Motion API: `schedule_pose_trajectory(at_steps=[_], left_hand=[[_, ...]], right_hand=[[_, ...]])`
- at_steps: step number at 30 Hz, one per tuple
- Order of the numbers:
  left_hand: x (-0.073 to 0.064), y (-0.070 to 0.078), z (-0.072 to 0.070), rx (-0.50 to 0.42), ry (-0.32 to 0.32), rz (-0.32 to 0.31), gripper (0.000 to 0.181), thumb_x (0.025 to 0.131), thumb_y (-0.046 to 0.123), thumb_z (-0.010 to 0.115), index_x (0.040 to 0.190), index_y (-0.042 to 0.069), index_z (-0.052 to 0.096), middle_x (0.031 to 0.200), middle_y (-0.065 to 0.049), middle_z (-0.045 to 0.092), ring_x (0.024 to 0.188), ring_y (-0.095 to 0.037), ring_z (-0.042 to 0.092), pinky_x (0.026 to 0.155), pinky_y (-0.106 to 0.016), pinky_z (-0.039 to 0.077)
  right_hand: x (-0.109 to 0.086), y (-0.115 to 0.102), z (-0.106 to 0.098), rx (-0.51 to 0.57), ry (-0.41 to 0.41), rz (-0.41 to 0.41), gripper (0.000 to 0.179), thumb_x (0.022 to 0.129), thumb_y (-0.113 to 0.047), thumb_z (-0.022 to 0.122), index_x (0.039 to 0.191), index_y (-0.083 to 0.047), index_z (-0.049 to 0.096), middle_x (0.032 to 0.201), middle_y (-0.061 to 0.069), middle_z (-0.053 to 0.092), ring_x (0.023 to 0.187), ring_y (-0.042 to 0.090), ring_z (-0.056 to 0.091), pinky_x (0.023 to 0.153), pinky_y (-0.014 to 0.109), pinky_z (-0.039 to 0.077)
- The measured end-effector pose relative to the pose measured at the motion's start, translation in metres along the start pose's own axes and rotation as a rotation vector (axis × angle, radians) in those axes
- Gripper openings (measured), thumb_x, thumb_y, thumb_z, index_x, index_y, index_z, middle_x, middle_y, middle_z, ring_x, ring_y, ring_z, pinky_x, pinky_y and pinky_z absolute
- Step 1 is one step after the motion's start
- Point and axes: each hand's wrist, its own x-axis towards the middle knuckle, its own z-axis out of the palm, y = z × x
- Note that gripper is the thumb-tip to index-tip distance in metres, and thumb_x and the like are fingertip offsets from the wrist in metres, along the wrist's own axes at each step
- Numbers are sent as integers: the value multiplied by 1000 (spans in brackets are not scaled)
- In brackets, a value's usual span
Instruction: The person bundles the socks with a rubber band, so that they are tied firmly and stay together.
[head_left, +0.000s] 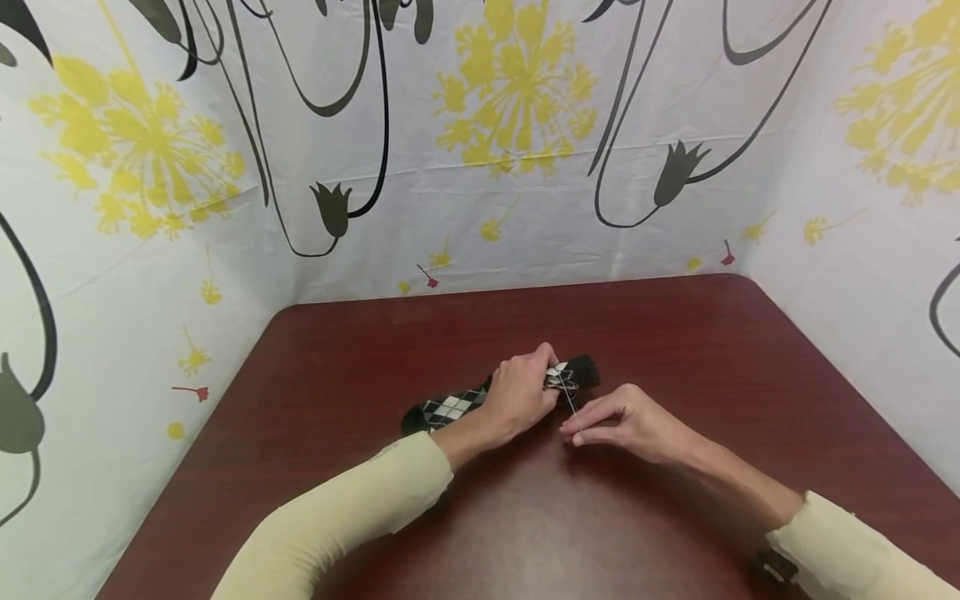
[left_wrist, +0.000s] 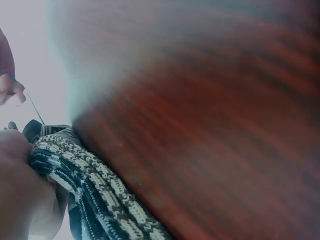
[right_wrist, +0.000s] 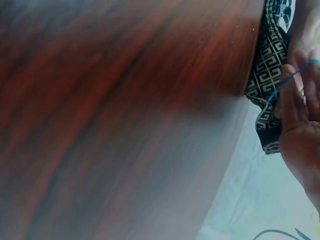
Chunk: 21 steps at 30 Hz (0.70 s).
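Observation:
A bundle of black, white and grey patterned socks [head_left: 453, 407] lies on the table, its argyle end to the left and a dark end to the right. My left hand [head_left: 517, 387] grips the bundle near its right part, covering the middle. Just to the right, my right hand [head_left: 633, 425] pinches a thin blue rubber band [head_left: 568, 400] between thumb and fingers. The band runs taut from the socks to those fingertips. In the left wrist view the folded socks [left_wrist: 95, 185] show in layers beside the left hand. The right wrist view shows the blue strand crossing the patterned fabric [right_wrist: 270, 75].
The reddish-brown wooden table [head_left: 360, 350] has rounded far corners. A white cloth [head_left: 420, 175] with yellow flowers and grey stems hangs behind it and along both sides. A small dark device [head_left: 776, 565] sits at the right sleeve's cuff.

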Motion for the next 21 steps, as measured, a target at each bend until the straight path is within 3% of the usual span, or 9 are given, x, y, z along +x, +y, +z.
schedule_pose_trajectory(at_steps=[6,10,17,21], left_hand=[[0,-1,0,1,-30,-7,32,89,20,83,113,17,62,101,2,77,84,-24,74,70,-39,59],[1,-1,-1,-3,-33,-7,30,91,25,80,113,17,62,99,2,77,85,-25,75,71,-40,60],[1,-2,-1,-10,-45,-14,21,95,21,75,110,15,62,93,3,74,80,-22,72,69,-37,58],[1,-1,-1,-37,-53,-28,20,95,17,74,109,15,61,85,3,70,70,-17,67,62,-32,54]], right_hand=[[4,3,8,77,64,-75,35,89,9,79,124,2,77,124,16,75,109,24,76,91,30,59],[6,3,14,138,112,-76,46,89,16,75,134,7,69,137,23,67,108,35,75,88,39,61],[8,-1,23,92,205,-72,56,87,17,77,140,4,66,140,17,67,98,27,79,81,36,62],[9,-6,28,127,258,-59,60,86,17,77,143,6,62,140,19,66,94,26,79,80,36,63]])
